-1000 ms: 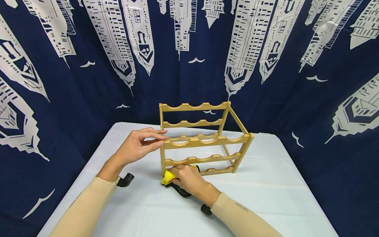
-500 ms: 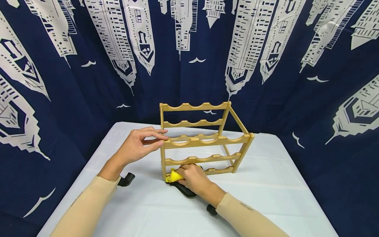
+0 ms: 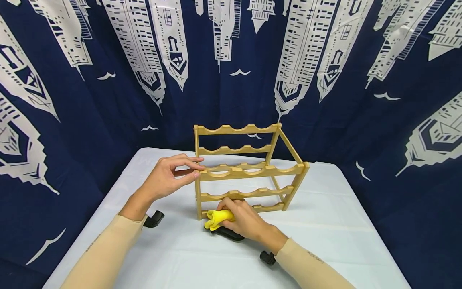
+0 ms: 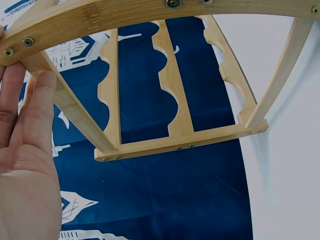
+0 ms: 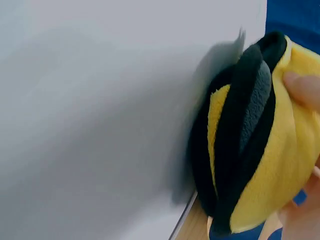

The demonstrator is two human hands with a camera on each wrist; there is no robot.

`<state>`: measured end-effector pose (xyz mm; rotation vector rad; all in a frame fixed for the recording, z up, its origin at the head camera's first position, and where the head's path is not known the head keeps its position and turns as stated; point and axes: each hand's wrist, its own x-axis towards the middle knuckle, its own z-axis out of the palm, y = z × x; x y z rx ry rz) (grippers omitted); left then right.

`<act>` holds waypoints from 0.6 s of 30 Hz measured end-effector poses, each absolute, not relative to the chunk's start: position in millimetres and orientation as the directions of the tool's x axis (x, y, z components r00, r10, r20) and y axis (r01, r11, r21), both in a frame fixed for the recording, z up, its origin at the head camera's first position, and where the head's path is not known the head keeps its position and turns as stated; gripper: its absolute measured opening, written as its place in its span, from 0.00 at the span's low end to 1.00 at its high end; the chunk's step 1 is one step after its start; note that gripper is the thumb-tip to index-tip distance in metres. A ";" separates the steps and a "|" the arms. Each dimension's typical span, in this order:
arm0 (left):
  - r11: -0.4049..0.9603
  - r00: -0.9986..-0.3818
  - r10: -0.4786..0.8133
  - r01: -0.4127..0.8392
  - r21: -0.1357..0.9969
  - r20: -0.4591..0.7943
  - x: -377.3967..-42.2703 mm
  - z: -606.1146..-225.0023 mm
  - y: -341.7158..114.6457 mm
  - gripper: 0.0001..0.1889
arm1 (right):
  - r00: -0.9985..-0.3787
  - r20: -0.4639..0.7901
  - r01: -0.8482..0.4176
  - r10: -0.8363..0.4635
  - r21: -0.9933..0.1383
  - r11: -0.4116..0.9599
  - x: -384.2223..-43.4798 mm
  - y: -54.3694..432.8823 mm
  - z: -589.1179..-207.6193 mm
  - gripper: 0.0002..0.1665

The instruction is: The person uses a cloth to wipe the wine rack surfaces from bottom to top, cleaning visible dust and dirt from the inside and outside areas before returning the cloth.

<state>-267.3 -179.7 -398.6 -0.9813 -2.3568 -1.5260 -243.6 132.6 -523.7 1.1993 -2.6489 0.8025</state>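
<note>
A light wooden wine rack with scalloped rails stands on the white-covered table. My left hand grips its upper left front corner, thumb and fingers on either side of the wood; in the left wrist view the fingers lie against the crossbar. With my right hand I hold a bunched yellow microfiber cloth with black edging at the rack's bottom front rail. Up close, the cloth is folded over on itself, showing a grey patch, and its black edge lies close to the white tabletop.
The white tablecloth spreads around the rack. A dark blue curtain with white building prints hangs behind and at both sides. Black wrist mounts stick out beneath both beige sleeves.
My right hand has slid a little to the right along the bottom rail, taking the yellow cloth with it. The left hand and the rack have stayed put.
</note>
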 end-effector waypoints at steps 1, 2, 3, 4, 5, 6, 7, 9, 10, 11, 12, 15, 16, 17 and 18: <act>0.263 -0.767 0.435 0.609 0.749 0.471 -267.1 -398.7 -179.6 0.12 | -0.665 0.328 -0.738 -0.672 -0.428 0.521 -243.7 134.4 -523.2 0.26; 0.263 -0.768 0.434 0.609 0.748 0.472 -267.1 -398.7 -179.5 0.12 | -0.649 0.340 -0.750 -0.681 -0.435 0.498 -243.9 136.2 -522.8 0.27; 0.261 -0.769 0.432 0.607 0.751 0.472 -267.2 -398.5 -179.4 0.12 | -0.633 0.356 -0.762 -0.688 -0.441 0.473 -244.1 137.8 -522.3 0.27; 0.260 -0.769 0.432 0.606 0.752 0.471 -267.1 -398.5 -179.2 0.12 | -0.616 0.372 -0.775 -0.694 -0.445 0.448 -244.3 139.1 -521.8 0.26; 0.259 -0.771 0.432 0.604 0.754 0.469 -266.9 -398.5 -179.1 0.12 | -0.597 0.390 -0.788 -0.701 -0.449 0.422 -244.7 139.9 -521.6 0.25; 0.259 -0.770 0.433 0.604 0.754 0.468 -266.7 -398.6 -178.9 0.12 | -0.581 0.406 -0.800 -0.705 -0.447 0.401 -244.6 140.4 -520.9 0.25; 0.260 -0.771 0.433 0.603 0.754 0.467 -266.5 -398.6 -178.8 0.12 | -0.563 0.418 -0.811 -0.713 -0.443 0.381 -244.7 140.3 -520.3 0.24; 0.259 -0.774 0.431 0.599 0.758 0.464 -266.0 -398.7 -179.0 0.12 | -0.527 0.430 -0.834 -0.733 -0.428 0.349 -245.0 137.7 -519.2 0.22; 0.258 -0.775 0.429 0.597 0.759 0.464 -265.7 -398.6 -179.1 0.12 | -0.508 0.428 -0.844 -0.747 -0.419 0.334 -245.5 135.5 -518.9 0.21; 0.260 -0.775 0.428 0.598 0.758 0.465 -265.5 -398.8 -179.2 0.12 | -0.494 0.421 -0.850 -0.761 -0.417 0.321 -245.9 132.9 -518.5 0.20; 0.260 -0.775 0.427 0.598 0.758 0.465 -265.4 -398.6 -179.2 0.12 | -0.481 0.414 -0.856 -0.773 -0.411 0.313 -246.2 130.1 -518.1 0.20; 0.258 -0.777 0.426 0.596 0.761 0.464 -265.6 -398.3 -178.4 0.12 | -0.464 0.391 -0.862 -0.795 -0.404 0.305 -248.4 121.3 -519.5 0.19; 0.259 -0.777 0.426 0.596 0.760 0.464 -265.9 -398.5 -178.4 0.12 | -0.466 0.389 -0.863 -0.795 -0.398 0.311 -249.3 118.6 -520.6 0.19; 0.259 -0.776 0.426 0.597 0.759 0.465 -266.2 -399.0 -178.4 0.12 | -0.474 0.386 -0.861 -0.792 -0.391 0.325 -250.0 116.1 -521.6 0.19; 0.257 -0.775 0.427 0.597 0.759 0.465 -266.5 -399.1 -178.2 0.12 | -0.484 0.387 -0.859 -0.785 -0.379 0.344 -250.6 113.9 -522.7 0.19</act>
